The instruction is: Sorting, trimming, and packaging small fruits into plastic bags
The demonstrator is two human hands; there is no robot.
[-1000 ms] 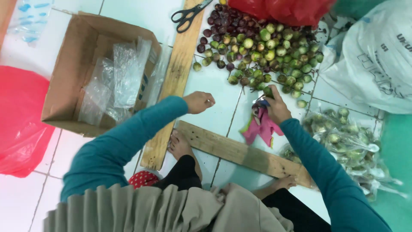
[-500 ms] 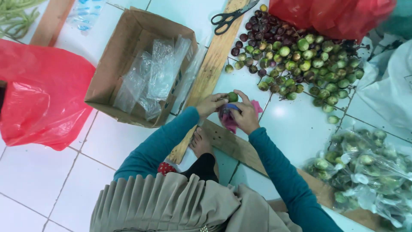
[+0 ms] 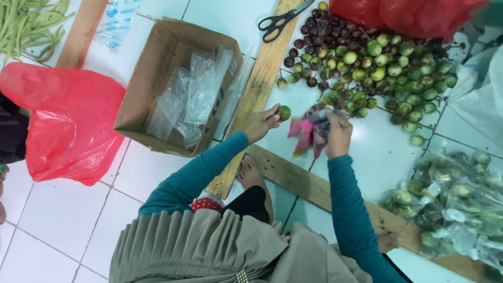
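Head cam: cardboard box (image 3: 157, 78) w/ clear bags sat left, scissors (image 3: 280, 21) on plank. Left hand (image 3: 260, 123) pinched green fruit (image 3: 284, 112); right hand (image 3: 338, 133) gripped pink bag (image 3: 309, 133). Hands apart vs. 0.5 s earlier.

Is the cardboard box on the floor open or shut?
Open. The cardboard box has its flaps spread outward, and clear plastic bags show inside it.

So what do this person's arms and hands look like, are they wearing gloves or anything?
No gloves: the left hand and the right hand are both bare. Both arms are covered by long, close-fitting teal sleeves that reach down to the wrists, plain and without any pattern. No rings, watch or bracelets can be made out.
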